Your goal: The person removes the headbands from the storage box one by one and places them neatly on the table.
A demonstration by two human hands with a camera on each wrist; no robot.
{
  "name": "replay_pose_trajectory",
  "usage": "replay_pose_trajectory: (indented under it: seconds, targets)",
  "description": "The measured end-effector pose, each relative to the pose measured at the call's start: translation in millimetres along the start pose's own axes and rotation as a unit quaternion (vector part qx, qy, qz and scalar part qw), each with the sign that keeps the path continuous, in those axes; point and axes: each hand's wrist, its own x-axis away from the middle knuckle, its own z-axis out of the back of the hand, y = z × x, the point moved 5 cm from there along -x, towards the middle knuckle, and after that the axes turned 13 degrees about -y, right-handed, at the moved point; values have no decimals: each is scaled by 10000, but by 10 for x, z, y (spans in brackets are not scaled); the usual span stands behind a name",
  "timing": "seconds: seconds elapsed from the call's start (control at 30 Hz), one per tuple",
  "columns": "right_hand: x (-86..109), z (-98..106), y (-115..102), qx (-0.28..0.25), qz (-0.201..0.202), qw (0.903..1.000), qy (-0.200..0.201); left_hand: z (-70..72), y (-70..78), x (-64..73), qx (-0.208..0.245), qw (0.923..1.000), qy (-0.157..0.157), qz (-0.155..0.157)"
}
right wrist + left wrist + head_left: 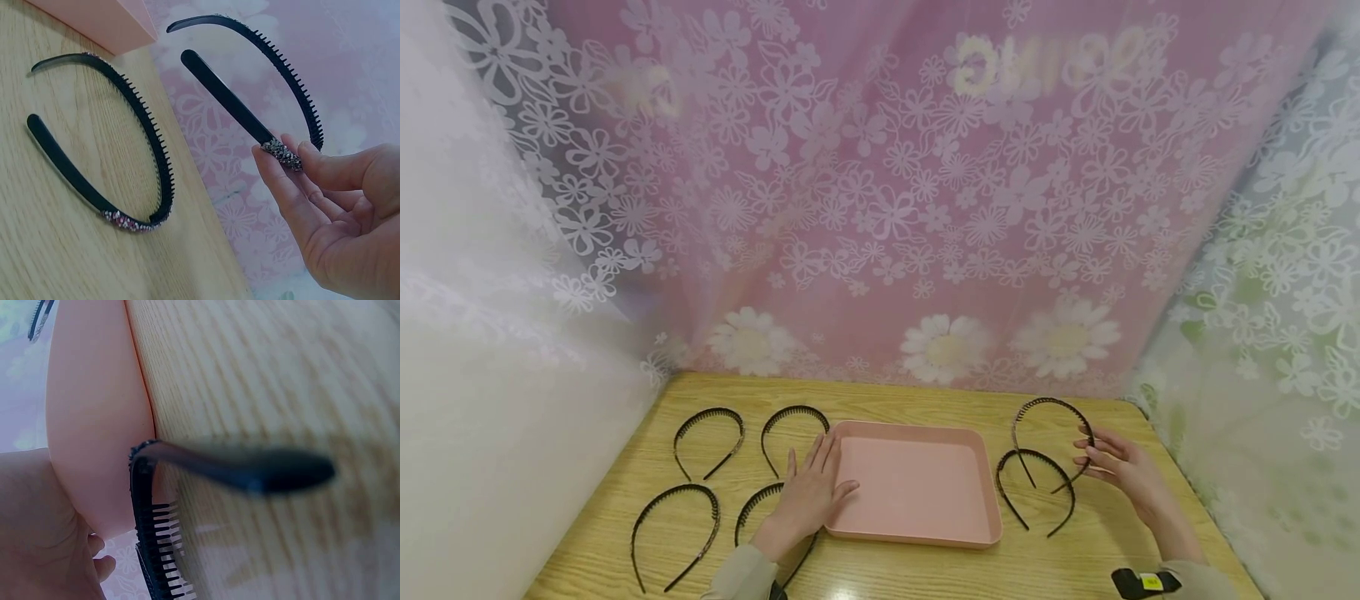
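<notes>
My right hand pinches a black toothed headband between thumb and fingers on its glittery side. In the right wrist view this headband is raised off the table, its ends pointing toward the pink tray. Below it another headband lies on the table, right of the tray; its glitter patch shows in the right wrist view. With fingers extended, my left hand rests at the left rim of the pink tray. A headband lies partly hidden under the left hand and forearm.
Left of the tray lie more black headbands: one at the far left, one beside the tray's back corner and one nearer the front. Flower-patterned curtains enclose the wooden table at the back and sides.
</notes>
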Motion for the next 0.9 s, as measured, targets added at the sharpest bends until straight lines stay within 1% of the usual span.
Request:
replay_pose_trajectory:
  seconds: [0.27, 0.43, 0.57, 0.7, 0.9]
  targets:
    - [93, 111, 110, -266, 225, 9994, -74, 3, -2, 2, 18, 10000, -4, -22]
    - [169, 187, 192, -441, 249, 9987, -56, -12, -9, -1, -2, 10000, 12, -32]
    - [238, 254, 243, -465, 230, 9986, -95, -27, -11, -3, -15, 10000, 38, -35]
    - [316, 318, 291, -484, 160, 9987, -60, -20, -6, -2, 16, 10000, 62, -52]
    - [415, 438, 390, -729, 180, 9971, 73, 2, 3, -3, 20, 9999, 80, -61]
